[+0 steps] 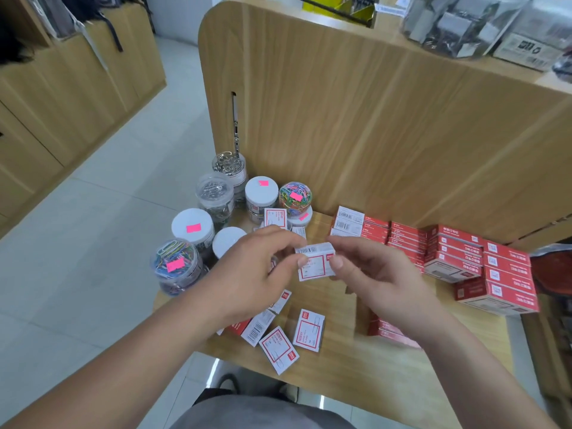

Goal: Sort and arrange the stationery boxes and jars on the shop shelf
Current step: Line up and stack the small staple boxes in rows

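I see left hand [247, 274] and right hand [383, 280] both pinching one white box [315, 264] over the shelf [340, 366]. Jars [192, 226] cluster left, red boxes [453, 243] stacked right, loose boxes [309, 332] below.

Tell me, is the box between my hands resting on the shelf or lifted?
Lifted: left hand and right hand pinch the small white box above the shelf.

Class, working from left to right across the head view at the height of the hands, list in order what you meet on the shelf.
jar of coloured paper clips → left hand → small white box → right hand → stacked red boxes
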The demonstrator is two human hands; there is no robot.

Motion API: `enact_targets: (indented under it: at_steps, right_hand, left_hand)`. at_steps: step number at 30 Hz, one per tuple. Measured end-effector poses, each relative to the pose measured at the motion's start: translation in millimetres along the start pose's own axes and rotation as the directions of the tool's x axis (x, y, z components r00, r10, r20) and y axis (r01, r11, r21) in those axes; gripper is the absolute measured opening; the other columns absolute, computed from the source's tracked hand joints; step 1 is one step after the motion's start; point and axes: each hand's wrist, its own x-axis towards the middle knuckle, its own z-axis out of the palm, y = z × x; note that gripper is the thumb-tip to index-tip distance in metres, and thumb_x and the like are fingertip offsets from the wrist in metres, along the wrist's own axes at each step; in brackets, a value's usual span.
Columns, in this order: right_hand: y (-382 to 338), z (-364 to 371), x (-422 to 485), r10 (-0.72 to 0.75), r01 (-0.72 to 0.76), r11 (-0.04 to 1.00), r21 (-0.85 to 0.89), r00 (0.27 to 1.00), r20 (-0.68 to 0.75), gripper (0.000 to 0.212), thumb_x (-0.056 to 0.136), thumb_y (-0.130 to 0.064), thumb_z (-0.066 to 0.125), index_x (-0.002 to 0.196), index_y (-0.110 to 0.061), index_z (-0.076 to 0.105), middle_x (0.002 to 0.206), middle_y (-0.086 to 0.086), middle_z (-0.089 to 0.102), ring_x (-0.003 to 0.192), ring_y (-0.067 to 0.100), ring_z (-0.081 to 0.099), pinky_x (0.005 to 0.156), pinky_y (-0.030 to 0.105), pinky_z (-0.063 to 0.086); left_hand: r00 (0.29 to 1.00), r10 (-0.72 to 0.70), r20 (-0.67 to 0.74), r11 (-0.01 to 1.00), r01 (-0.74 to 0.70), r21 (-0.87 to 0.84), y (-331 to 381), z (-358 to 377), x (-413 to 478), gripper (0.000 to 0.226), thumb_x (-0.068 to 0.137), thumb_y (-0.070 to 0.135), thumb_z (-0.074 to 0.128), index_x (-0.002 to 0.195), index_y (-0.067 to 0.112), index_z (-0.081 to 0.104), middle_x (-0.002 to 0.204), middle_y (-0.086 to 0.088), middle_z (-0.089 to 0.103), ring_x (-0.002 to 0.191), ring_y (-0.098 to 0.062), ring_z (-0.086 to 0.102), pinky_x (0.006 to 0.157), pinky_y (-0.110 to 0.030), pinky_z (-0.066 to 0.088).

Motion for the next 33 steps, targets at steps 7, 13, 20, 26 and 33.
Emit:
enact_targets:
  at_steps: [7, 13, 20, 26, 33]
  right_hand:
    - [-1.6, 5.3, -3.1, 0.070, -0.059, 0.972, 0.229, 0.997, -0.038, 0.025, 0.091, -0.007, 0.069, 0.115, -0.004, 0.069, 0.099, 0.017, 0.076, 0.088, 0.029, 0.071, 0.077, 0.039, 0.060]
    - [-7.6, 7.2, -9.0, -0.004, 0.001, 0.991, -0.132, 1.000, -0.022, 0.041, 0.083, -0.017, 0.083, 0.121, -0.025, 0.070, 0.100, -0.004, 0.074, 0.081, 0.009, 0.068, 0.071, 0.019, 0.053]
    - [18.7, -1.1, -7.1, -0.137, 0.019, 0.821, -0.570, 0.977, -0.165, 0.023, 0.084, -0.021, 0.082, 0.105, -0.022, 0.074, 0.085, -0.019, 0.059, 0.076, -0.003, 0.057, 0.066, 0.007, 0.038]
    - [54.9, 5.5, 3.0, -0.186, -0.007, 0.697, -0.717, 0.964, -0.190, 0.032, 0.080, -0.019, 0.085, 0.109, -0.016, 0.074, 0.100, -0.004, 0.052, 0.075, 0.015, 0.055, 0.072, 0.032, 0.050]
    - [65.2, 12.0, 7.7, -0.305, 0.016, 0.591, -0.806, 0.930, -0.205, 0.042, 0.079, -0.028, 0.083, 0.117, -0.019, 0.068, 0.103, 0.000, 0.053, 0.087, 0.025, 0.061, 0.059, 0.029, 0.044]
  left_hand:
    - [0.999, -0.044, -0.003, 0.986, 0.042, -0.159, 2.0, 0.4, -5.8, 0.018, 0.100, 0.028, 0.065, 0.116, 0.027, 0.073, 0.103, 0.016, 0.065, 0.100, -0.009, 0.065, 0.087, -0.031, 0.053]
    - [0.997, 0.057, 0.044, 0.998, -0.056, -0.015, 3.1, 5.0, -2.8, 0.019, 0.096, 0.025, 0.070, 0.115, 0.025, 0.072, 0.099, 0.012, 0.062, 0.093, -0.007, 0.062, 0.078, -0.022, 0.048]
    - [0.999, 0.044, -0.001, 0.999, -0.044, -0.022, -3.1, 20.8, -8.4, 0.032, 0.092, 0.017, 0.069, 0.122, 0.027, 0.069, 0.103, 0.012, 0.069, 0.095, -0.007, 0.065, 0.085, -0.029, 0.053]
    - [0.948, 0.204, 0.246, 0.853, -0.295, 0.430, -22.4, 33.1, -31.8, 0.028, 0.081, 0.052, 0.068, 0.088, 0.026, 0.074, 0.094, 0.015, 0.068, 0.116, -0.018, 0.056, 0.104, -0.035, 0.037]
    - [0.910, 0.157, 0.383, 0.816, -0.338, 0.468, -23.2, 39.4, -31.8, 0.048, 0.074, 0.064, 0.066, 0.104, 0.028, 0.076, 0.105, 0.015, 0.068, 0.123, -0.019, 0.053, 0.111, -0.035, 0.034]
